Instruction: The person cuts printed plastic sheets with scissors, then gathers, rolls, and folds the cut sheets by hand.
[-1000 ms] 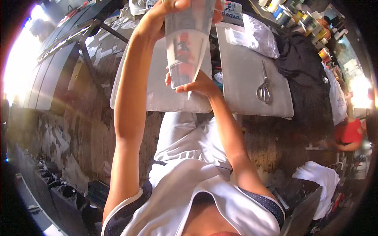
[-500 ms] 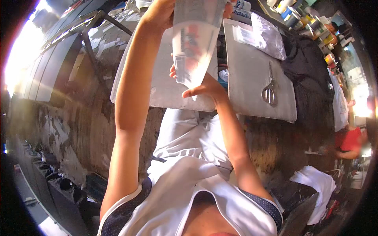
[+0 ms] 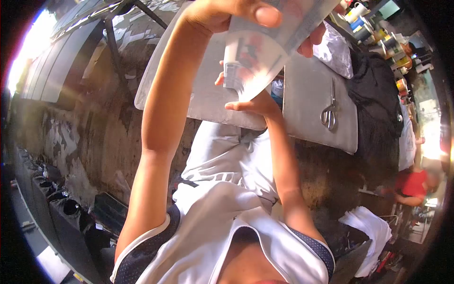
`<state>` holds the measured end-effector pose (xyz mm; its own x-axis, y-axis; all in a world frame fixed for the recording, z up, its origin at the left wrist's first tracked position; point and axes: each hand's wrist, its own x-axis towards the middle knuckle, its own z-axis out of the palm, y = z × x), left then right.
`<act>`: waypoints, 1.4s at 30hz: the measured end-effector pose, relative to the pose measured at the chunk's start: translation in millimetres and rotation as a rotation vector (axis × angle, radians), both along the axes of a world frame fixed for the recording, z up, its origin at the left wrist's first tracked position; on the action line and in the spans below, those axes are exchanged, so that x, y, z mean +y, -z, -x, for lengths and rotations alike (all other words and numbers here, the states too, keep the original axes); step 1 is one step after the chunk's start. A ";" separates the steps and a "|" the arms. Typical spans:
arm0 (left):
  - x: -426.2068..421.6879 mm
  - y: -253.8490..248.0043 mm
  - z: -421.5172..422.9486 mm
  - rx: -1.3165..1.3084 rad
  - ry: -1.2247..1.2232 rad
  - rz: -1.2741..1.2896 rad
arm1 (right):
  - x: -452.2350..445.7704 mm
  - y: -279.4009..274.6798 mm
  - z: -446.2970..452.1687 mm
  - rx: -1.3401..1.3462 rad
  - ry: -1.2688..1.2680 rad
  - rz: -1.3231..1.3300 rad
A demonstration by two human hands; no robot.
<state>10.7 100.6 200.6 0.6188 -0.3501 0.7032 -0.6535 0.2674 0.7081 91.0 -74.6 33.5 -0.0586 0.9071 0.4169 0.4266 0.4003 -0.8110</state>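
A translucent plastic sheet (image 3: 257,52), with blurred red and dark marks showing on or through it, is held up in front of me, curved and narrowing toward its lower end. My left hand (image 3: 222,14) grips its upper part, thumb across the near face. Fingertips at the sheet's right edge appear to belong to this hand, curled round from behind. At the lower end my right hand (image 3: 255,105) is closed round the sheet, its thumb in front and fingertips showing past the left edge. Below it lies a grey board (image 3: 203,102).
To the right, metal scissors (image 3: 329,111) lie on a second grey board (image 3: 307,104). A white plastic bag (image 3: 336,49) and dark cloth (image 3: 373,94) lie beyond. Thread spools (image 3: 364,33) stand at upper right. A person in red (image 3: 410,184) is at far right, near white cloth (image 3: 371,236).
Both hands and the sheet have shifted rightward in view, and the sheet is tilted more. The left thumb now shows across its face. The view has turned slightly.
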 end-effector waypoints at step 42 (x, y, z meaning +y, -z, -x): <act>-120.0 -44.0 -19.4 -0.250 -1.621 0.135 | -5.1 -105.2 21.9 0.013 0.849 -0.251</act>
<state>30.2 -19.4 244.6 0.1297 0.5779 0.8058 -0.3834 -0.7202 0.5782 69.1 -79.7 138.6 0.5993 0.5238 0.6053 0.6518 0.1196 -0.7489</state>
